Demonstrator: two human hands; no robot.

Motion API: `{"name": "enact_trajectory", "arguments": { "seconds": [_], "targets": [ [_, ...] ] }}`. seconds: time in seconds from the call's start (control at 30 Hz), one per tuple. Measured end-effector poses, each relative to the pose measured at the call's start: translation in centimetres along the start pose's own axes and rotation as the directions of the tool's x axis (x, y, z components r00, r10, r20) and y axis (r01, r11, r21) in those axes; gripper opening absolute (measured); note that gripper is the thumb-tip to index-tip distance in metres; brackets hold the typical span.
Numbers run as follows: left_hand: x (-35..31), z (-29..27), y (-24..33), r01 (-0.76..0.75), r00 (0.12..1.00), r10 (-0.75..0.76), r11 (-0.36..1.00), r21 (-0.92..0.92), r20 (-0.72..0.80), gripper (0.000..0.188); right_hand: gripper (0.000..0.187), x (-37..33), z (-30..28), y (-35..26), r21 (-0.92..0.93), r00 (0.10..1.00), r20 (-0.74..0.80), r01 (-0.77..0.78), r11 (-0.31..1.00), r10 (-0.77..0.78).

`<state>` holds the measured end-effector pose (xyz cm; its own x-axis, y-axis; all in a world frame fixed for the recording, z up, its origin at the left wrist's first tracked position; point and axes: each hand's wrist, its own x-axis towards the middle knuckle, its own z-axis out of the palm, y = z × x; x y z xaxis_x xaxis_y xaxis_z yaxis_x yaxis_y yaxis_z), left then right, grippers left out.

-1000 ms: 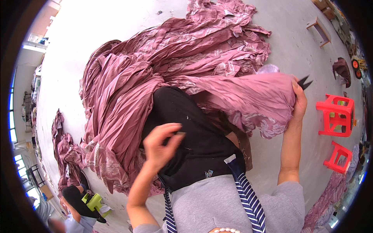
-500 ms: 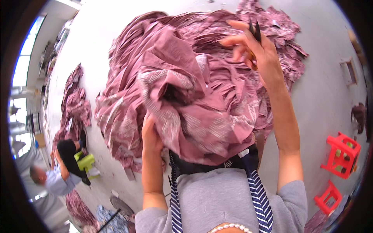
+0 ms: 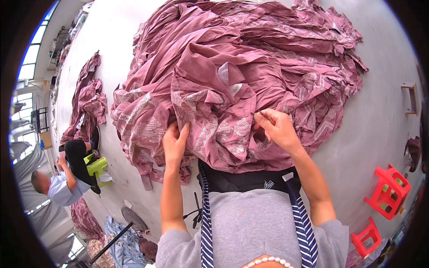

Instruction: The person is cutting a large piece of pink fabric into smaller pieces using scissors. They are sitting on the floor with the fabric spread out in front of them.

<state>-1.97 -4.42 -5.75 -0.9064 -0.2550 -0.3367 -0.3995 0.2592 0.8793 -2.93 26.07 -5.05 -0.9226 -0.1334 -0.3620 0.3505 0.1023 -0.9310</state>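
Note:
A large heap of dusty-pink fabric with pale lacy patterns spreads before me, its near edge over my lap. My left hand grips a fold at the heap's near left, thumb on top and fingers partly hidden by the cloth. Bent over the near right part, my right hand is closed, with thumb and forefinger pinched at the fabric. A small dark bit shows at those fingertips; the thread snips seen there earlier are otherwise hidden. A pale grey label-like patch lies on the cloth between and beyond my hands.
Two red plastic stools stand at the right, beyond them a small wooden stool. At the left a person sits on a green stool beside another pink fabric pile. Blue cloth and a black pole lie lower left.
My right hand has come down from above the far right of the heap to the near cloth. The bunched fabric has dropped and spread flatter; my left hand remains at its near left.

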Motion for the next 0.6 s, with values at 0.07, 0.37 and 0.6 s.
{"name": "enact_trajectory", "arguments": {
  "seconds": [0.07, 0.37, 0.6],
  "targets": [
    [-1.3, 0.6, 3.5, -0.270, 0.926, 0.342, 0.896, 0.354, -0.158, 0.034, 0.034, 0.4, -0.4, 0.6, 0.107, 0.997, -0.025, -0.064, 0.992, 0.067],
    [-1.0, 8.3, 9.7, -0.810, 0.586, 0.683, 0.477, 0.341, 0.437, 0.037, 0.018, 1.5, 0.4, 1.1, 0.083, 0.998, 0.015, 0.054, 0.995, -0.055],
    [-0.7, 11.6, 8.0, -0.816, 0.574, 0.627, 0.491, 0.305, 0.527, 0.033, 0.013, 0.1, -0.8, 0.0, 0.334, 0.990, -0.023, 0.137, 0.933, -0.138]
  ]
}}
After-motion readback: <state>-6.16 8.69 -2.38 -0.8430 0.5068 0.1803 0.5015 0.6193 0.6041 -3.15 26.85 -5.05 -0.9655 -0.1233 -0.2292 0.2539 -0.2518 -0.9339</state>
